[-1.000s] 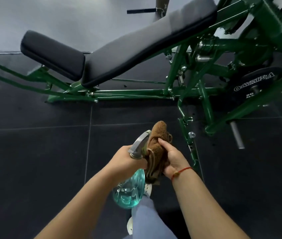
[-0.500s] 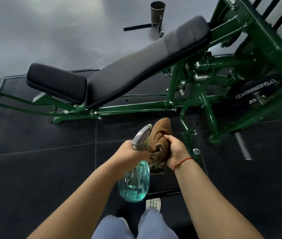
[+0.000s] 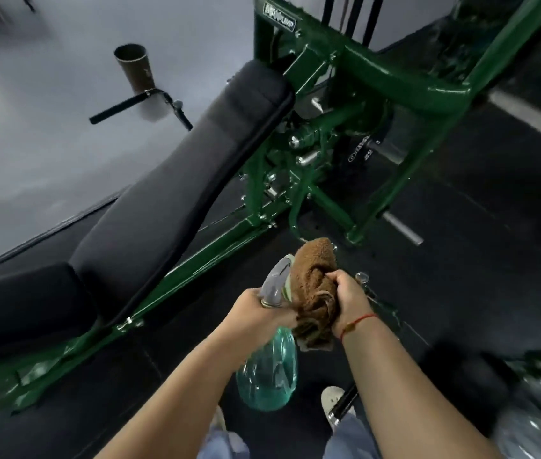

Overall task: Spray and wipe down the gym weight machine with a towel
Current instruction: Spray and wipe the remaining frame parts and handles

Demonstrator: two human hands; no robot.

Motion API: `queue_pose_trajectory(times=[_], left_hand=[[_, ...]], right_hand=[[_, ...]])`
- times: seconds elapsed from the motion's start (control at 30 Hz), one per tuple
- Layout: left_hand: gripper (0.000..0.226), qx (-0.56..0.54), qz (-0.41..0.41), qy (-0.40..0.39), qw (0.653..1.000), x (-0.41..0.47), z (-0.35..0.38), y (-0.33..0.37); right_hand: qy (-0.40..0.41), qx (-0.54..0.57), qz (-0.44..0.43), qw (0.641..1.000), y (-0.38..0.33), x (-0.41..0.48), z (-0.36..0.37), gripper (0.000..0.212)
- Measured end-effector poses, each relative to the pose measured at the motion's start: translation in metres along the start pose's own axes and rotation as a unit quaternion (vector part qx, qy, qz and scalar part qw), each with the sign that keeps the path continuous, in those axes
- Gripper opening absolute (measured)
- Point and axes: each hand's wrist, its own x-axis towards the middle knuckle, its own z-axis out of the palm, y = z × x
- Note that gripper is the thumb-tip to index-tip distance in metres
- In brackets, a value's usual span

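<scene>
My left hand grips the neck of a teal spray bottle with a grey trigger head. Right beside it, my right hand holds a bunched brown towel, which touches the bottle's head. Both hands hover in front of the green weight machine. Its long black back pad slopes up from lower left to upper centre, and a black seat pad lies at the far left.
A weight plate hangs inside the green frame. A steel peg sticks out at floor level to the right. A brown cup in a holder and a black handle sit behind the bench. Dark rubber floor tiles surround my feet.
I have stepped closer to the machine; the bench and frame now loom larger and nearer. Both hands keep the same hold on bottle and towel, still side by side.
</scene>
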Motion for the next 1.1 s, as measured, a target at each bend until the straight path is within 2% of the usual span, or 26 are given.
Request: queue_pose_trajectory(times=[0.1,0.27,0.4,0.5,0.53,0.67,0.73,0.8,0.93,1.0,1.1], left_hand=[[0.025,0.057,-0.007,-0.043,0.997,0.003,-0.041,-0.001],[0.023,0.142,-0.012,-0.067,0.988,0.023,-0.078,-0.001],[0.021,0.177,-0.001,-0.101,0.979,0.028,-0.088,0.003],[0.02,0.2,-0.009,-0.111,0.973,0.039,-0.093,0.005],[0.021,0.208,-0.011,-0.115,0.971,0.043,-0.093,0.006],[0.028,0.211,-0.031,-0.13,0.968,0.072,-0.086,0.009],[0.021,0.201,-0.041,-0.135,0.969,0.088,-0.08,0.013],[0.014,0.206,-0.053,-0.141,0.967,0.106,-0.073,0.018],[0.033,0.243,-0.082,-0.142,0.956,0.152,-0.056,0.027],[0.03,0.254,-0.104,-0.132,0.952,0.183,-0.049,0.032],[0.02,0.269,-0.12,-0.123,0.948,0.236,-0.04,0.033]], right_hand=[[0.026,0.058,-0.001,0.998,0.012,-0.007,0.027,0.024],[0.02,0.072,-0.009,0.997,0.027,-0.02,0.043,0.038],[-0.037,0.122,-0.012,0.992,0.045,-0.017,0.042,0.067],[-0.066,0.168,0.003,0.984,0.053,-0.008,0.042,0.073],[-0.069,0.179,0.006,0.981,0.054,-0.005,0.043,0.075],[-0.023,0.189,-0.014,0.982,0.056,0.021,0.036,0.11],[-0.009,0.193,-0.023,0.981,0.052,0.035,0.03,0.108],[-0.009,0.215,-0.037,0.976,0.042,0.05,0.024,0.094],[0.02,0.229,-0.027,0.973,0.01,0.092,0.012,0.07],[0.041,0.216,-0.016,0.975,-0.012,0.118,0.01,0.071],[0.091,0.182,-0.009,0.979,-0.046,0.161,0.0,0.086]])
